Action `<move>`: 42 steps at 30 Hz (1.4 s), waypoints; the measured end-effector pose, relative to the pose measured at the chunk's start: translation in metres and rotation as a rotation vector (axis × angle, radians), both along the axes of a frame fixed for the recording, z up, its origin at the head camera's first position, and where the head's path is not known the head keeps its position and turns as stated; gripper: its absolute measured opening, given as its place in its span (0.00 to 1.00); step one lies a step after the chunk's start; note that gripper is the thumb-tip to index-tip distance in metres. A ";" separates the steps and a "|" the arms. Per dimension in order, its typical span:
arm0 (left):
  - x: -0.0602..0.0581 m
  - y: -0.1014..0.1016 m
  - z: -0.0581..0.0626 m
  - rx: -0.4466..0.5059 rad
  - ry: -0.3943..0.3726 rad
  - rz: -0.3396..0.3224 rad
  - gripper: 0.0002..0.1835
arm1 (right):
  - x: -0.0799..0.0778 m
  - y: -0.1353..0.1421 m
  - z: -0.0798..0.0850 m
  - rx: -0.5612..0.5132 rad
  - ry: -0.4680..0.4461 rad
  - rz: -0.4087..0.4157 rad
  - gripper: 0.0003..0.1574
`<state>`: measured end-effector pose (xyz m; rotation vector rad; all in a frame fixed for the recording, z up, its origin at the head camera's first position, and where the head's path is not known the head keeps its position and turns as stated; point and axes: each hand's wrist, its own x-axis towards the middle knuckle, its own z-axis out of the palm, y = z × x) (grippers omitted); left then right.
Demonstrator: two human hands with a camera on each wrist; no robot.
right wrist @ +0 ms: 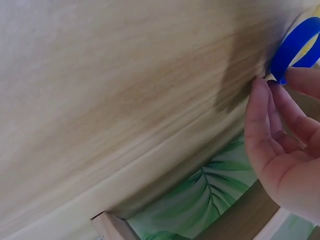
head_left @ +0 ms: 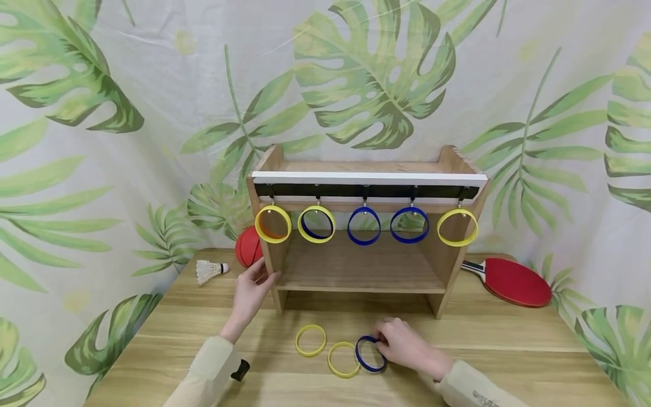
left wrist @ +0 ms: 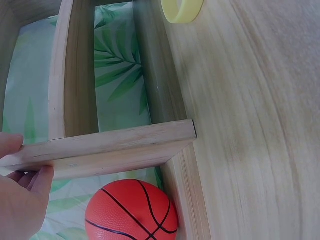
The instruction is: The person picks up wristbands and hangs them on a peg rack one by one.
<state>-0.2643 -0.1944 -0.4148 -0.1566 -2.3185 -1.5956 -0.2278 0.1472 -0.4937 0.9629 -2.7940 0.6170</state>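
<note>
My left hand (head_left: 252,289) grips the left side panel of a small wooden shelf (head_left: 361,265), thumb on one face and fingers on the other, as the left wrist view also shows. On the table in front of the shelf, my right hand (head_left: 404,346) pinches a blue wristband (head_left: 370,354) between thumb and fingertips; the band is tilted. Beside it lies a yellow wristband (head_left: 343,359), with another yellow wristband (head_left: 311,340) farther left. From a black strip (head_left: 366,191) across the shelf's front hang several bands: yellow ones (head_left: 273,224) at the sides, blue ones (head_left: 364,226) in the middle and right of middle.
A red toy basketball (head_left: 248,247) sits against the shelf's left side, with a shuttlecock (head_left: 209,271) farther left. To the right lies a red table tennis bat (head_left: 516,281). A leaf-patterned cloth (head_left: 168,102) hangs behind the wooden table (head_left: 274,379).
</note>
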 end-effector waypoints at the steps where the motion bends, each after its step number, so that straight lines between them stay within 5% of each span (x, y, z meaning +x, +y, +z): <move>1: 0.001 0.001 0.002 0.000 0.000 0.001 0.24 | 0.000 0.000 0.000 0.001 0.008 -0.004 0.06; 10: 0.004 0.003 0.006 0.002 -0.002 -0.003 0.24 | 0.005 -0.002 0.012 -0.090 0.034 0.018 0.08; 18: 0.003 0.001 0.003 0.007 0.000 -0.003 0.24 | 0.016 -0.003 0.052 -0.196 -0.004 0.107 0.08; 23: 0.003 0.001 0.004 0.005 0.001 0.000 0.24 | 0.018 -0.005 0.088 -0.227 0.061 0.136 0.07; 30: 0.002 0.001 0.003 0.015 -0.002 -0.003 0.24 | 0.012 -0.006 0.154 -0.271 0.303 0.185 0.09; 37: 0.004 0.002 0.004 0.009 -0.004 0.003 0.24 | 0.004 -0.006 0.222 -0.281 0.411 0.139 0.08; 42: 0.003 0.002 0.004 0.006 -0.003 0.007 0.24 | -0.006 -0.011 0.251 -0.294 0.479 0.094 0.04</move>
